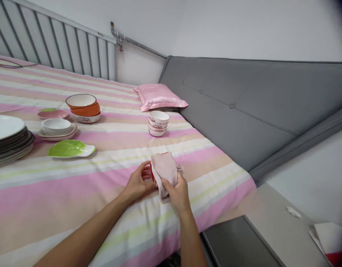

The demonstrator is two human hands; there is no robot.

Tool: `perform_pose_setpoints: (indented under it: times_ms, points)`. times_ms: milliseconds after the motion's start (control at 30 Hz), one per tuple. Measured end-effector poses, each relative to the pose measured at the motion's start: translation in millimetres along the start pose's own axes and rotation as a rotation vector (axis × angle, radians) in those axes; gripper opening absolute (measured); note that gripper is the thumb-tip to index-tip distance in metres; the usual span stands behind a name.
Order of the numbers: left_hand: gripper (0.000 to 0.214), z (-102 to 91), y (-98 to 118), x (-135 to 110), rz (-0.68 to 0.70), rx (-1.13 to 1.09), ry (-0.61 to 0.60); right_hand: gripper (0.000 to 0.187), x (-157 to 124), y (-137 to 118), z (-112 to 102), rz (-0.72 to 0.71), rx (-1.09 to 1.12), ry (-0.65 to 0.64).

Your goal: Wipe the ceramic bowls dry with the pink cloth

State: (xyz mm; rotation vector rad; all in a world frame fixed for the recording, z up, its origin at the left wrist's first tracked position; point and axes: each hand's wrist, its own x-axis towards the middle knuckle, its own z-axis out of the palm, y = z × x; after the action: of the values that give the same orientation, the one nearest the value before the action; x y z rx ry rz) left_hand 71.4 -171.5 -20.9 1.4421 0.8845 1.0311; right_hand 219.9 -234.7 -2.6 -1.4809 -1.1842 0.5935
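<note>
Over the near part of the bed, my left hand [139, 179] grips the side of a bowl [152, 172]. Only a red strip of this bowl shows; a cloth hides most of it, so its full shape is not visible. The pale pink cloth [165, 168] is draped across it, and my right hand [176, 191] pinches the cloth against the bowl, thumb on top. Just beyond my hands stands a stack of small white bowls [157, 130] with red rims and red patterns.
To the left on the striped bedsheet [109, 185] are stacked plates [9, 126], a green leaf-shaped dish [69, 149], small white dishes [56, 125], a pink dish [58, 115] and orange bowls [89, 110]. A pink pillow [159, 97] lies by the grey headboard [243, 96].
</note>
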Motion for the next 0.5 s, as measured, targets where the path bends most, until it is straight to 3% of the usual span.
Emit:
perform_pose_setpoints:
  times_ms: [200,500]
  points:
    - [0.074,-2.2,6.0,-1.6,-0.177,-0.139,-0.004,0.034,-0.7,-1.1,0.8,-0.018,0.005,-0.005]
    - [0.043,-1.2,10.5,-0.4,-0.355,-0.178,0.038,0.028,-4.0,-5.6,4.2,0.008,-0.028,-0.027]
